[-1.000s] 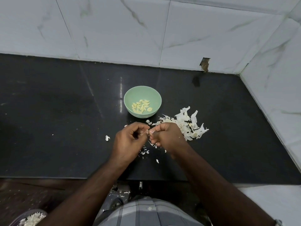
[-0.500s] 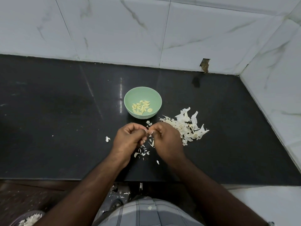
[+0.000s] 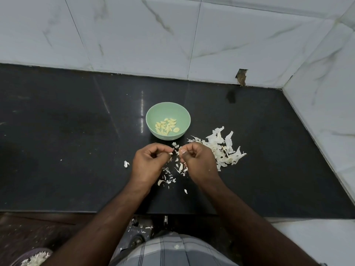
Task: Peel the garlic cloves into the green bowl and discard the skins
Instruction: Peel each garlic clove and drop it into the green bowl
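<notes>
Black stone: the counter is dark and glossy, backed by pale marble-look wall tiles that turn a corner on the right.
Green bowl: the green bowl sits upright on the counter, just beyond the hands, with a small heap of peeled cloves lying in its bottom.
Left hand: the left hand hovers over the counter with fingers curled, thumb and forefinger pinching a small pale piece at their tips — whether it is a clove or only skin is too small to tell.
Right hand: the right hand faces it, fingers curled in the same way, fingertips pinched on a small whitish bit; the two sets of fingertips are near each other but not touching.
Skin pile: a loose pile of skins lies on the counter to the right of the bowl, just beside the right hand.
Scraps: small skin scraps are scattered on the counter under and between the hands, with one stray flake off to the left of the left hand.
Lower edge: a checked cloth shows at the person's lap — and at the bottom left, below the counter, a container of skins is partly in view.
</notes>
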